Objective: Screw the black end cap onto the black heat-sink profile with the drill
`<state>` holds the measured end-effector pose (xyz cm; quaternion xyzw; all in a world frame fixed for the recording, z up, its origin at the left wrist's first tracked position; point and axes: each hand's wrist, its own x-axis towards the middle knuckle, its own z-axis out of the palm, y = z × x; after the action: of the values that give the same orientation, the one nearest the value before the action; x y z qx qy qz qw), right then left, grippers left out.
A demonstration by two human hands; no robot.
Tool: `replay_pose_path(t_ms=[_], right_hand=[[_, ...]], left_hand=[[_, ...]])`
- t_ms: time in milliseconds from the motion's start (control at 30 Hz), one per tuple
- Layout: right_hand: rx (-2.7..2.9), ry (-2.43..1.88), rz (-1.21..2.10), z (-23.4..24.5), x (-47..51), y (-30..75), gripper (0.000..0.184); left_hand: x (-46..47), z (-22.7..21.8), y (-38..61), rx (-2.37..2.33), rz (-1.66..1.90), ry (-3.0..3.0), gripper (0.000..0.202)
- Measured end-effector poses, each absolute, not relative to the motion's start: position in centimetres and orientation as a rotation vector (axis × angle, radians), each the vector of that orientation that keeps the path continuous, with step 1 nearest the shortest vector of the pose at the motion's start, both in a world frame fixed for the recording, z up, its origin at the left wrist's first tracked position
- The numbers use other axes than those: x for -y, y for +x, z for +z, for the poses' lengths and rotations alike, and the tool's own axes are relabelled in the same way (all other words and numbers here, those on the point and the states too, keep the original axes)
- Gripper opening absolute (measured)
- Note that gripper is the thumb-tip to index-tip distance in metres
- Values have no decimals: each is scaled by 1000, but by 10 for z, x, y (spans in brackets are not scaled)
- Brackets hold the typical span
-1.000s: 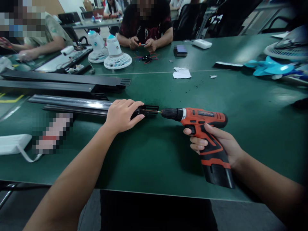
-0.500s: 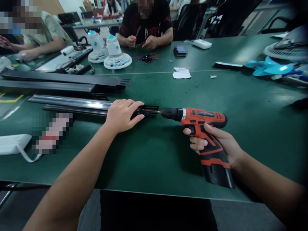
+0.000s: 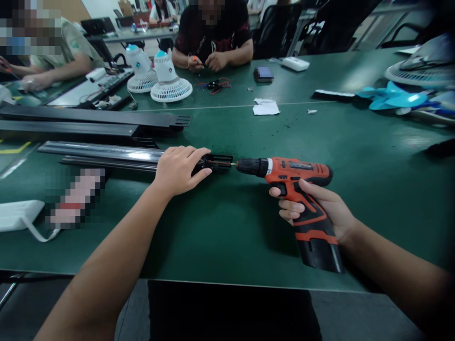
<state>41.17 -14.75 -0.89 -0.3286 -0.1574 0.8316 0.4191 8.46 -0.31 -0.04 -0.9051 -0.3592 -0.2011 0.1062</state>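
Observation:
My right hand (image 3: 313, 203) is wrapped round the handle of an orange and black cordless drill (image 3: 298, 171), with a finger at its trigger. The drill lies level and points left. Its thin bit runs into the slotted end of a long black housing (image 3: 106, 152), where the tip is hidden. Over that end my left hand (image 3: 183, 169) is closed, thumb on the near side and fingers on top, pressing the housing to the green table (image 3: 227, 237).
More long black housings (image 3: 88, 114) lie behind at the left. A face mask (image 3: 21, 215) and a blurred-out flat object (image 3: 76, 196) are near my left forearm. White fans (image 3: 170, 83), a paper scrap (image 3: 266, 107) and blue fan blades (image 3: 394, 97) lie farther back. Two people work across the table.
The view has shifted slightly. Both my hands, the drill and the housing keep the same places relative to each other. The hands of the person opposite have moved a little.

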Motion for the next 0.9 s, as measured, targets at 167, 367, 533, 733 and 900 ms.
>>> replay_pose_path(t_ms=[167, 367, 533, 733, 900], right_hand=[[370, -855, 2099, -8, 148, 413, 40], [345, -872, 2104, -10, 148, 414, 39], [358, -884, 2100, -10, 146, 413, 40], [401, -869, 2083, -8, 146, 413, 38], [403, -844, 2074, -5, 147, 412, 33]], left_hand=[[2, -1, 84, 1038, -604, -2657, 58], [1, 1, 83, 1038, -570, -2683, 56], [1, 0, 82, 1042, -627, -2709, 53], [2, 1, 83, 1070, -677, -2693, 50], [4, 5, 83, 1096, -638, -2703, 49]])
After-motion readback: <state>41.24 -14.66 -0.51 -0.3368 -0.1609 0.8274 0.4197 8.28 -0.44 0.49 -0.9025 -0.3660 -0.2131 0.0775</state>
